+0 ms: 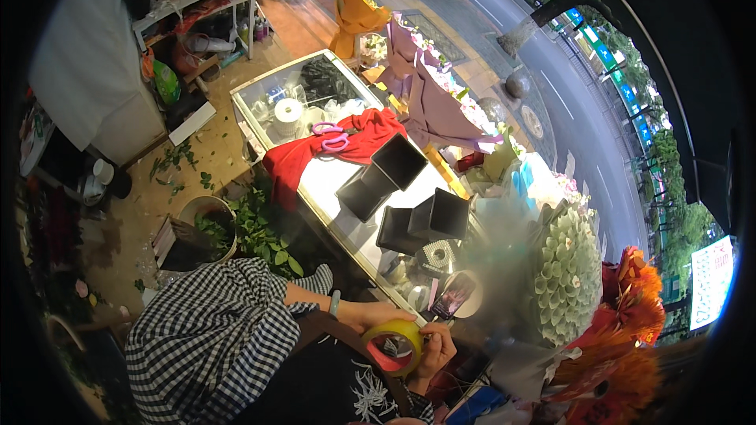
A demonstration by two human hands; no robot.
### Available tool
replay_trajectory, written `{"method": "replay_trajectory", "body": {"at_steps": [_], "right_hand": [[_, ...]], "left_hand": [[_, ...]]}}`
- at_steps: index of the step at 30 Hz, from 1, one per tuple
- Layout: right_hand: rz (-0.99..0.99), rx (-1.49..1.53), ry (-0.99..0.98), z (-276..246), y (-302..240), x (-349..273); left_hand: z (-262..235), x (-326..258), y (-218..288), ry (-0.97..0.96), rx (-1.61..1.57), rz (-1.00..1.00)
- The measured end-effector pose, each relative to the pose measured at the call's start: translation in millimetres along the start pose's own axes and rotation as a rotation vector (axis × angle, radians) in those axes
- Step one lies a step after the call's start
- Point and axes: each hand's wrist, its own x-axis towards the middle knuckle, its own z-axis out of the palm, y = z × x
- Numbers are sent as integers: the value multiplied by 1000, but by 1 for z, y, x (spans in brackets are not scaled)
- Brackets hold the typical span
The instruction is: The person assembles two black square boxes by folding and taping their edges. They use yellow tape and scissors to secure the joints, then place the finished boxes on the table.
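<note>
Close to my body, a roll of yellow tape [414, 334] with a reddish inner ring is held between both hands. My left hand [368, 315] comes in from the left under a black-and-white checked sleeve and closes on the roll's upper left rim. At the roll's right edge, the fingers of my right hand [435, 351] are bent and pressed together against the tape. Just beyond the hands, a phone [454, 294] leans at the table's near end. Black square boxes stand on the white tabletop, among them an open-topped one [398, 162] and another [439, 216].
Pink-handled scissors [331, 136] rest on red cloth [295, 161] across the glass-topped table [331, 220]. A white spool [288, 112] stands behind. Wrapped bouquets crowd the right, including a pale green one [565, 279] and an orange-red one [638, 299]. A bucket with leaves [223, 208] sits left.
</note>
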Motion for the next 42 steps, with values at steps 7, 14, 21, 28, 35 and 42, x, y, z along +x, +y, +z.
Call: {"method": "replay_trajectory", "body": {"at_steps": [7,14,21,28,35,42], "right_hand": [[29,-21,37,-5,6,-4],[74,79,-1,-7,5,1],[0,-64,-218,-11,-6,9],[-53,-69,-283,-1,-15,22],[-29,-85,-171,2,-4,13],[-9,-101,-35,6,-9,6]], "left_hand": [[-4,13,-2,-24,42,30],[1,10,9,-32,64,-84],[-7,17,4,-66,79,-92],[-15,26,-11,-54,190,-1],[-28,25,-18,-115,163,20],[-14,-1,2,-180,54,-4]]}}
